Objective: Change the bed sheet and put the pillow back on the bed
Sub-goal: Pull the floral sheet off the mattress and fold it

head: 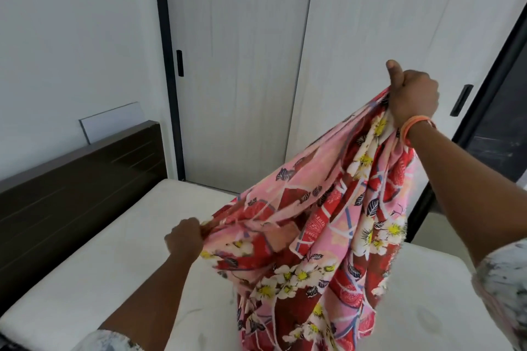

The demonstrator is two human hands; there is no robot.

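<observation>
Right hand (413, 97) raised high on the right, fist clenched on a bunched edge of the pink-red floral bed sheet (319, 236), thumb up. Left hand (185, 239) lower, near centre, fingers curled gripping another edge. Sheet hangs between them over the bare white mattress (114, 251). Dark wooden headboard (71, 179) at left, white wardrobe doors (242, 65) far behind.

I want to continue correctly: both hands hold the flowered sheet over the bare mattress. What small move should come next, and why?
Probably draw the hands apart to open the sheet. It hangs bunched in folds between the left hand, low, and the right hand, raised high, each with a closed grip on the cloth. The mattress below lies uncovered, so the sheet likely must spread before it is laid down.
</observation>
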